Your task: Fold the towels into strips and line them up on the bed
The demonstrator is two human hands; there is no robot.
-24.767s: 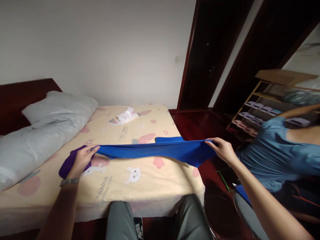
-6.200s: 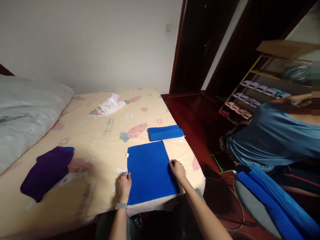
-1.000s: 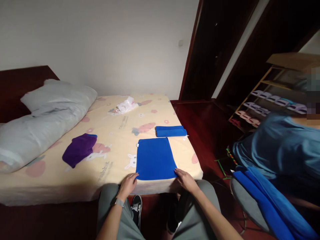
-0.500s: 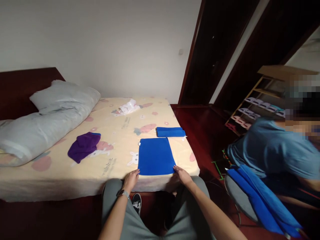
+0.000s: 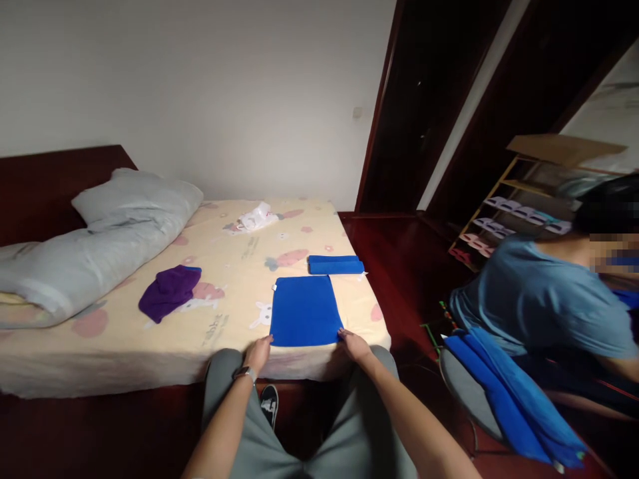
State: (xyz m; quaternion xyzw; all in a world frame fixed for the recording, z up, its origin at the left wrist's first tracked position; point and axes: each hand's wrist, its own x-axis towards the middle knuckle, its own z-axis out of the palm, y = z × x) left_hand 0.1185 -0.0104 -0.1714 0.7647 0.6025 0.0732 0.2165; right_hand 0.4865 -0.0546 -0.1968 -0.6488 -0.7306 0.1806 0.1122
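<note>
A blue cloth point(image 5: 305, 311) lies flat near the front edge of the bed, with a small white tag at its left side. My left hand point(image 5: 259, 352) pinches its near left corner, and my right hand point(image 5: 354, 344) pinches the near right corner. Just beyond the flat cloth rests a folded blue cloth point(image 5: 336, 265). Further left on the bed is a crumpled purple cloth point(image 5: 170, 293) with a bit of blue at its edge.
The bed point(image 5: 234, 266) carries a grey quilt point(image 5: 124, 233) at left and a white plastic bag point(image 5: 257, 217) at the back. On the right, a person in a blue shirt point(image 5: 554, 293) sits beside blue cloths point(image 5: 514, 392) on a chair, before a shoe rack point(image 5: 519, 209).
The view has shifted slightly. Both hands remain at the near corners of the flat blue cloth, which looks unchanged. The person at right has turned the head a little.
</note>
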